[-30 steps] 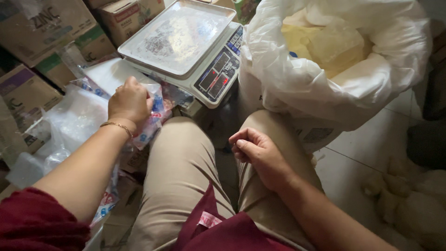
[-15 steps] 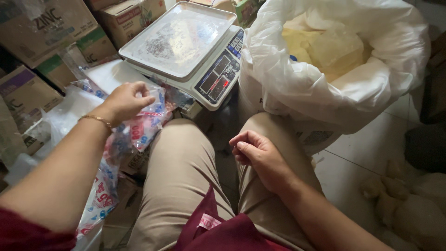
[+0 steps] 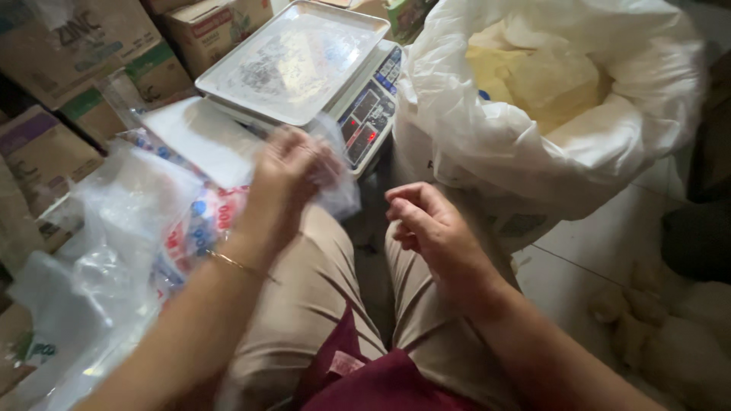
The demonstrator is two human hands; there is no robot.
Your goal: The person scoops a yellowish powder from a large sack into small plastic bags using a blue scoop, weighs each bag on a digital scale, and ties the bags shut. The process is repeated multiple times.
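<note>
My left hand (image 3: 285, 179) is lifted above my left knee and pinches a thin clear plastic bag (image 3: 339, 186), which hangs blurred just in front of the digital scale (image 3: 304, 65). My right hand (image 3: 430, 228) rests over my right thigh with its fingers loosely curled and nothing visible in them. A pile of clear plastic bags (image 3: 114, 228), some with red and blue print, lies to the left of my left knee. A big white sack (image 3: 533, 129) lined with clear plastic and filled with pale yellow powder stands open on the right.
Cardboard boxes (image 3: 61, 46) are stacked along the far left behind the scale. The scale's steel tray carries a dusting of white powder. Tiled floor (image 3: 586, 251) shows at the right, with a dark object (image 3: 697, 236) at the right edge.
My left hand has risen from the bag pile and moved right toward the scale, drawing a clear bag with it. My right hand has barely shifted.
</note>
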